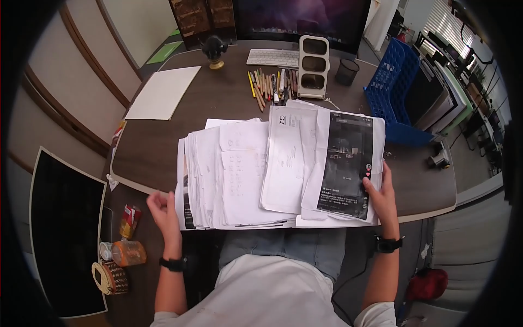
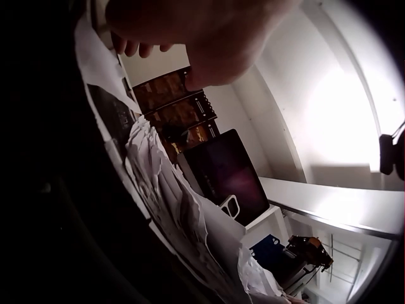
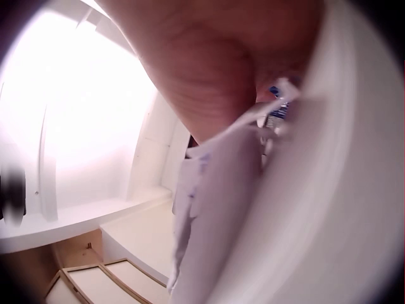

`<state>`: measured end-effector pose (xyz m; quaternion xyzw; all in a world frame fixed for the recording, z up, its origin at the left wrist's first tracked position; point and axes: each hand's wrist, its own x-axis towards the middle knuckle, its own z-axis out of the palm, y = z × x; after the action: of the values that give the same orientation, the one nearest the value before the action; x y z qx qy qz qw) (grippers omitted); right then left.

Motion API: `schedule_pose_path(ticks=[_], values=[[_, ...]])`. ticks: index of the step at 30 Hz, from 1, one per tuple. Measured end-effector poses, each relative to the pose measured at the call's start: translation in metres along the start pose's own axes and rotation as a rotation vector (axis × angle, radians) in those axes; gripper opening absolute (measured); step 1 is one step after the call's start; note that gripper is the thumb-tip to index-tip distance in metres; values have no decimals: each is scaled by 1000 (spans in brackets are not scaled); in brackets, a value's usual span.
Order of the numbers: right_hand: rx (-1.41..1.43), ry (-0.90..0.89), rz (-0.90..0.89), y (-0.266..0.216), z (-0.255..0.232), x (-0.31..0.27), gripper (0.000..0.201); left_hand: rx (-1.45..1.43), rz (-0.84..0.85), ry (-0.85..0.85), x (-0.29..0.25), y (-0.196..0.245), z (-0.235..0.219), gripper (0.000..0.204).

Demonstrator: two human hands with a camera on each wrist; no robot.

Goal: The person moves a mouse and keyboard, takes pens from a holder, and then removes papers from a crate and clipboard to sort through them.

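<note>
Right hand (image 1: 384, 200) gripped a dark printed sheet (image 1: 346, 163) while the left hand (image 1: 163, 210) held nothing

The right hand had the sheet by its right edge, the thumb lying on the printed face and the other fingers mostly hidden behind the paper. The left hand was free, its fingers loosely bent, just beside the left edge of a thick paper stack (image 1: 245, 163) and apart from it. The stack lay in front of the person, its near edge reaching past the front of the brown desk (image 1: 141, 144). Its sheets were uneven at the edges, and faint writing showed on the upper ones. A pale envelope-like sheet (image 1: 283, 174) with black print near its top lay between the stack and the dark printed sheet.

Beyond the papers, a row of pencils and pens (image 1: 267, 87) lay next to a pale three-compartment holder (image 1: 314, 54), with a white keyboard (image 1: 272, 57) behind them and a mesh cup (image 1: 346, 72) to the right. A blue rack (image 1: 389, 82) stood at the far right, and a white sheet (image 1: 163, 92) lay at the far left, near a small black figurine (image 1: 214, 49)
</note>
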<state>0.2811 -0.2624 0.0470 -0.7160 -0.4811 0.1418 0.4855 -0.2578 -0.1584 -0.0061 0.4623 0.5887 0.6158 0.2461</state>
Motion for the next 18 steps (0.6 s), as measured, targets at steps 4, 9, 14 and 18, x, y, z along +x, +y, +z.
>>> schedule_pose_path(ticks=[4,9,14,18], values=[[250,-206,281,10,-5,1,64,-449,-698,-211,-62,5,-27,28],[-156,-224,64,-17,0,-1,103,-907,-941,-306,-106,12,0,60],[-376,-155,73,-45,31,-8,93,-940,-744,-622,-116,12,13,76],[-21,-175,11,-54,60,-15,93,-846,-815,-438,-119,19,-3,60]])
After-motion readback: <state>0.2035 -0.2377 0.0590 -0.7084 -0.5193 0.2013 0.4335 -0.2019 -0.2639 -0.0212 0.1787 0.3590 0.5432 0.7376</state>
